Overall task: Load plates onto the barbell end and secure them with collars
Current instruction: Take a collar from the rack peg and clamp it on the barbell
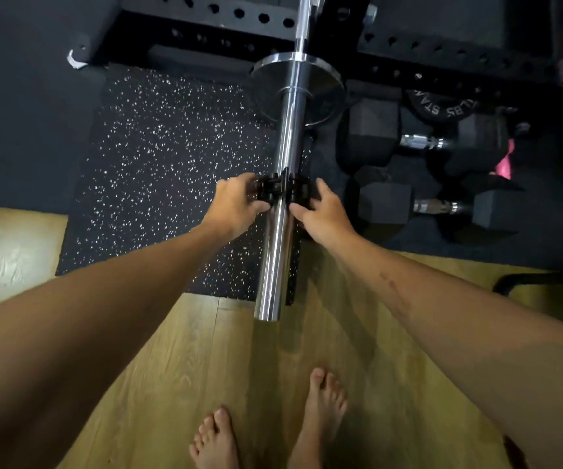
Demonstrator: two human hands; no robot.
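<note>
The chrome barbell sleeve (278,252) runs from the rack toward me, its free end above the wooden floor. A black clamp collar (285,189) sits around the sleeve about halfway along it. My left hand (236,204) grips the collar's left side and my right hand (320,211) grips its right side. Farther up the sleeve a small chrome plate (327,86) rests against the shoulder flange (273,60). A stretch of bare sleeve lies between collar and plate.
Two black hex dumbbells (422,142) (435,206) lie on the mat right of the sleeve. A black weight plate (439,106) leans behind them. The black rack frame (205,15) crosses the top. My bare feet (324,418) stand on wooden floor below the sleeve's end.
</note>
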